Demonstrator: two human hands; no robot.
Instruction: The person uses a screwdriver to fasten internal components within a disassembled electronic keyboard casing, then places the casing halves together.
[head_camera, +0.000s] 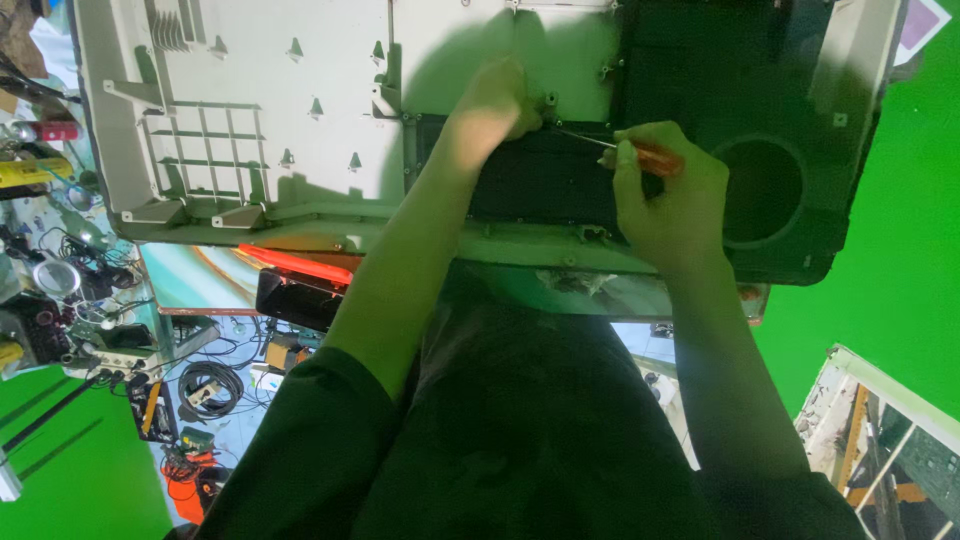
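A person in dark sleeves is leaning over a large pale grey moulded plastic appliance housing, its ribbed inner side facing up. The right hand is closing around a slim orange-handled screwdriver, the thin metal shaft pointing left toward a small screw boss beside the left hand. The left hand is curling its fingers onto the housing's edge just above a dark rectangular recess, its fingertips hidden, so whether it is pinching anything cannot be told. The 2 hands are sitting near each other, with the screwdriver's tip between them. To the right, a black plastic panel with a round opening is filling the rest of the housing. Below the housing's near edge, a red strip and a black rectangular box are showing. Farther left, coiled black cables and assorted small tools are lying scattered on a cluttered bench. Green backdrop is surrounding the scene.
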